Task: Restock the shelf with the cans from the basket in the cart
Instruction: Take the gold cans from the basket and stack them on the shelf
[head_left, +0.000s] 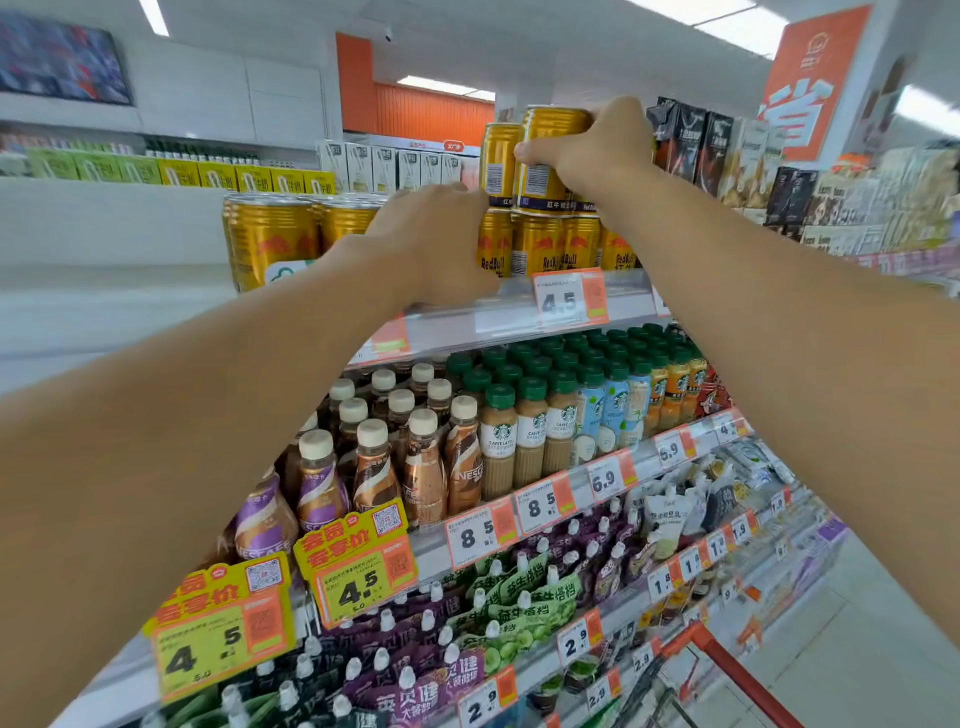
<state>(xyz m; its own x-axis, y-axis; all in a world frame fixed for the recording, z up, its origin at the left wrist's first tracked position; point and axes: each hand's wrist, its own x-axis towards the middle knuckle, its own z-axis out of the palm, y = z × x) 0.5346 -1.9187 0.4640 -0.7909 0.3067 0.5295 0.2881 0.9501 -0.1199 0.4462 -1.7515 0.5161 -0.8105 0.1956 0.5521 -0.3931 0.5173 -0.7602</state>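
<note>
Two hands up | right hand (597, 148) wraps gold can (545, 161) on stacked top-shelf row | left hand (441, 244) steadies lower cans (535, 241), grip unclear | rigid, slick, probably heavy: hold mid-body

Head view, close, facing shelf (519, 317)

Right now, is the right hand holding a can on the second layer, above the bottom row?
Yes, the right hand grips a gold can standing on top of the lower cans.
</note>
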